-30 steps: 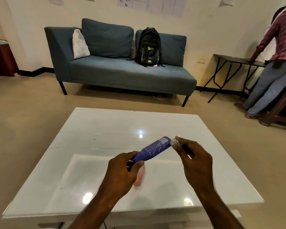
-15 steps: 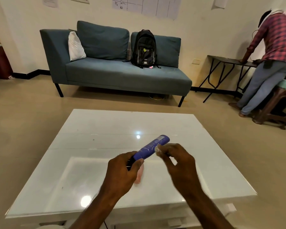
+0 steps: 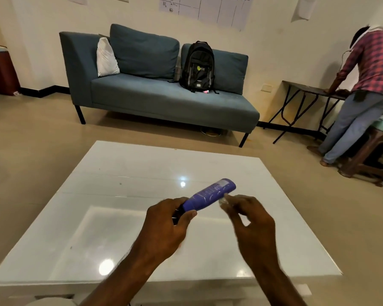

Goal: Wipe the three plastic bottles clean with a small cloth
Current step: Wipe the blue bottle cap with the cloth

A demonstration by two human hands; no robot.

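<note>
Blue bottle: above the counter, tilted up and rightward, dark cap end clenched in fingers of left hand.
Small cloth: pinched in fingers of right hand, touching the bottle's flank; blurred.
Risks, judged: grip at one end only, so likely twisting or slipping under rubbing pressure; cloth tiny, easily dropped.
Counter: white, glossy, reflecting lights.
Room: blue sofa bearing black backpack; folding table; person in checked shirt.
</note>
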